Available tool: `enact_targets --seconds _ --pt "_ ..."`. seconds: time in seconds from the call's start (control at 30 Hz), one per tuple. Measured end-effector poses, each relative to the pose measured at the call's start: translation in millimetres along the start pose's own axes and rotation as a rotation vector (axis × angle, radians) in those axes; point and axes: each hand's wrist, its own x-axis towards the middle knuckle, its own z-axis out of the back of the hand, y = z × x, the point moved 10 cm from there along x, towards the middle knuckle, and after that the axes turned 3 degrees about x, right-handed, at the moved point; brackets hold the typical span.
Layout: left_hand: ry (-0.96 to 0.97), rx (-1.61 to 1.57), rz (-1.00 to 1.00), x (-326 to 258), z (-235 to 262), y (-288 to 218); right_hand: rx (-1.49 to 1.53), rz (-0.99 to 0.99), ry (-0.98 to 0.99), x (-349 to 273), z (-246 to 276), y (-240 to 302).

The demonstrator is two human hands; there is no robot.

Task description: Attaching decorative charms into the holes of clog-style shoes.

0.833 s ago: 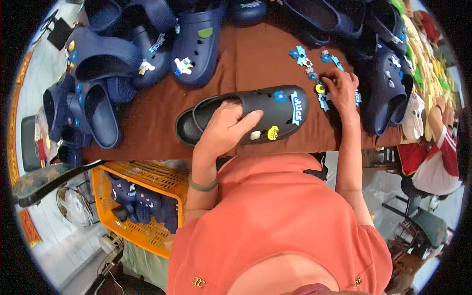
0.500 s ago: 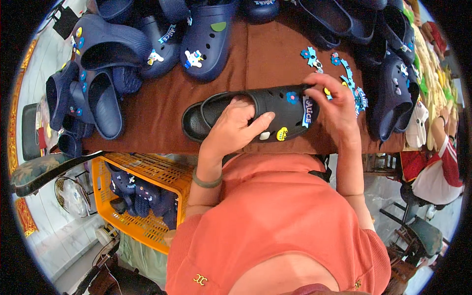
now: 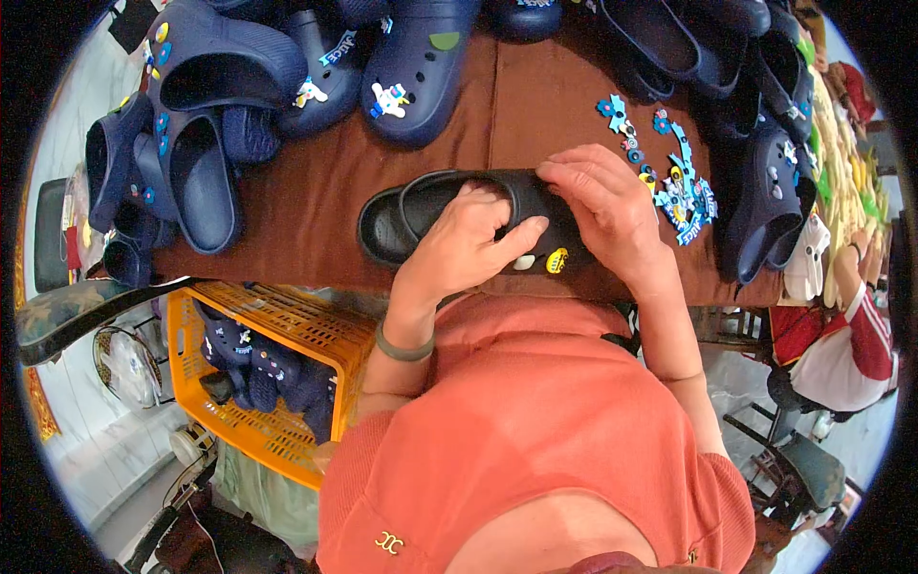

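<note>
A black clog (image 3: 435, 204) lies sideways on the brown cloth, its heel to the left and toe to the right. My left hand (image 3: 464, 239) grips it, fingers inside the foot opening and thumb on the outer upper. Over the toe, my right hand (image 3: 607, 206) is closed, its bent fingers pressed together on the upper near the far edge. That hand covers most of the toe. A yellow charm (image 3: 557, 260) and a small white charm (image 3: 524, 261) show on the clog's near side.
Loose blue, yellow and white charms (image 3: 681, 196) lie right of my hands. Navy clogs (image 3: 203, 182) crowd the left, back and right of the brown cloth (image 3: 316, 206). An orange crate (image 3: 268, 311) holding clogs stands below left. Another person (image 3: 841, 354) sits at far right.
My right hand has moved left from the toe end onto the upper, covering the blue flower and lettered charms. My left hand keeps its grip; the view has shifted slightly.
</note>
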Motion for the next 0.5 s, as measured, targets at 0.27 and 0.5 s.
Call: enact_targets --seconds 0.27,0.5 --pt "-0.02 0.011 0.023 4 2 3 -0.102 0.021 0.174 -2 -16 -1" --pt "-0.027 0.029 0.031 4 1 3 -0.216 0.052 0.18 -5 -19 13"
